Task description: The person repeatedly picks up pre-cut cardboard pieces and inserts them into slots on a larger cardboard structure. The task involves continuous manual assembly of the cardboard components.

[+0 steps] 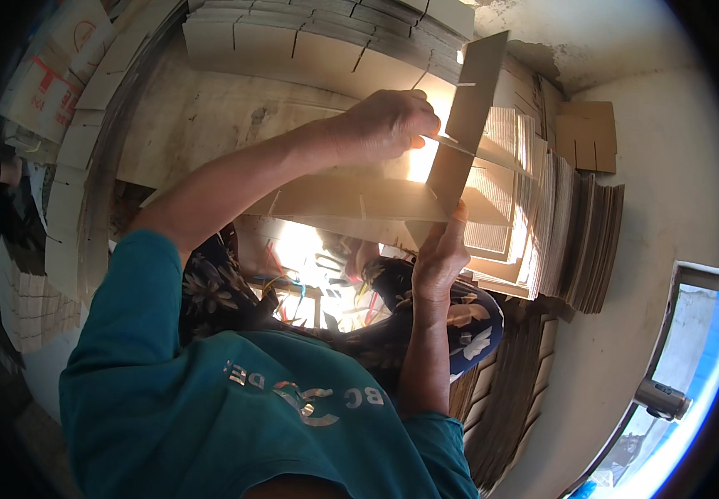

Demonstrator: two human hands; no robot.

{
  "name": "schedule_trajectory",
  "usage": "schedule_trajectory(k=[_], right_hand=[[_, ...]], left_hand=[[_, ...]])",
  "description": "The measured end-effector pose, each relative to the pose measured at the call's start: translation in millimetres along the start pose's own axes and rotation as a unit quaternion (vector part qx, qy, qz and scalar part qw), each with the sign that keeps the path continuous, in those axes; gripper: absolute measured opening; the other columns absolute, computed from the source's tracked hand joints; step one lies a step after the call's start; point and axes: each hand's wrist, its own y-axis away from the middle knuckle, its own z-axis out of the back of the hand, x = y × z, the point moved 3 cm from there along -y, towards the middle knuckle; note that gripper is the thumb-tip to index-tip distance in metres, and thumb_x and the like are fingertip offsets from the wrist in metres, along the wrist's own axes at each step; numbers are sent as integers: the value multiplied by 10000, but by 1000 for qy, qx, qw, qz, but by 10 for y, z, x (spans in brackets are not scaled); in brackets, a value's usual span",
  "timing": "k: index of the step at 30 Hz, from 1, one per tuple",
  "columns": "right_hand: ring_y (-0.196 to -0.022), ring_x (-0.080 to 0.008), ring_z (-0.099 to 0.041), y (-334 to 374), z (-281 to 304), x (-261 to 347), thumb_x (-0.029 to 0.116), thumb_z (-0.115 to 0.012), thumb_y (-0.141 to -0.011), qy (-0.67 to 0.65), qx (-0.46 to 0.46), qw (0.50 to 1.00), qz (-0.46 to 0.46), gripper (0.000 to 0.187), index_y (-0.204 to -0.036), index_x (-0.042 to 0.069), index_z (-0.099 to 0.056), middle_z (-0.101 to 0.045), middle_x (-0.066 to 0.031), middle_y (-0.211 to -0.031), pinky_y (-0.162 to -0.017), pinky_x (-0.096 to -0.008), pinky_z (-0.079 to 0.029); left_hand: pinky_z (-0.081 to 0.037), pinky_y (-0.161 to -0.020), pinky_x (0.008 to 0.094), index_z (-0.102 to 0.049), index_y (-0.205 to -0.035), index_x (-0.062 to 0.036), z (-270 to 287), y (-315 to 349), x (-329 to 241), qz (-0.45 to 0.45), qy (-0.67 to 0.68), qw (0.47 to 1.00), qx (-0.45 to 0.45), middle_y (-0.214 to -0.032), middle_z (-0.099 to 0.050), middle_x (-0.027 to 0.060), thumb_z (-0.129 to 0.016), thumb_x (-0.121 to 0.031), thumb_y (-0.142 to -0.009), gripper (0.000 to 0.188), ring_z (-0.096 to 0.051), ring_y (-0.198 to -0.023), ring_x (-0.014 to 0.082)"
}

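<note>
A slotted cardboard divider strip (pixel 477 79) stands tilted in front of me, crossed by other strips. My right hand (pixel 443 258) is closed around its near end, thumb up along the cardboard. Left of it, my left hand (pixel 393 123) is closed in a pinch on the end of a thin cross strip, which meets the tilted strip at a slot. A longer slotted cross strip (pixel 326 198) runs leftward below my left forearm and meets the tilted strip near my right hand. My fingers hide part of both joints.
Stacked slotted cardboard strips (pixel 285 43) line the far side of a worn wooden board (pixel 226 116). More cardboard sheets (pixel 580 224) stand on edge at the right, by a wall (pixel 667 183). Another stack (pixel 64 208) is at the left. Bright sunlight falls between my knees.
</note>
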Motion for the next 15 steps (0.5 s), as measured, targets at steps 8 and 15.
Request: schedule_trajectory(k=[8, 15], right_hand=[[-814, -334, -692, 170, 75, 165, 78, -576, -924, 37, -23, 998, -52, 338, -1258, 62, -524, -677, -198, -955, -653, -356, -557], [-795, -313, -702, 129, -78, 150, 71, -574, -923, 6, 2, 998, -55, 332, -1251, 61, -527, -686, -190, -916, -651, -352, -564]], left_hand=[[-472, -751, 347, -576, -955, 2, 371, -328, 705, 179, -92, 976, 84, -822, -574, 91, -786, -145, -703, 359, -552, -865, 241], [-437, -815, 402, -501, -1050, -57, -57, -287, 1547, 99, -374, 920, 56, -993, -526, 75, -745, -133, -713, 423, -456, -1068, 248]])
